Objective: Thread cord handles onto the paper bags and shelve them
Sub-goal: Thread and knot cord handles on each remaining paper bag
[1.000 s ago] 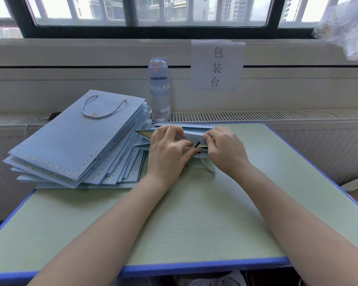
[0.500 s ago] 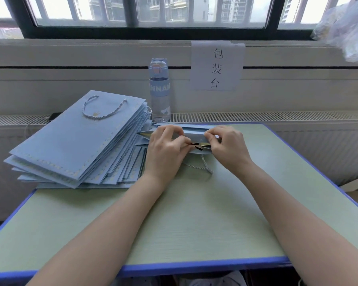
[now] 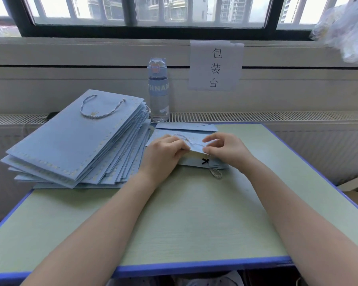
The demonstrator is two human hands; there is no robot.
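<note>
Left hand (image 3: 165,154) and right hand (image 3: 228,150) each pinch one paper bag (image 3: 196,164) beside one stack (image 3: 70,141).

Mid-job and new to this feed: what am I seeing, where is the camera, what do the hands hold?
No machine here: a person works with bare hands; the single camera sits on their head, looking forward and down. The left hand grips the top edge of a flat pale blue paper bag; the right hand pinches a twisted white cord at that edge. The bag lies on a pale green table. Left of it is a stack of pale blue paper bags, the top one's handle fitted. Behind stand a clear plastic water bottle and a white paper sign.
</note>
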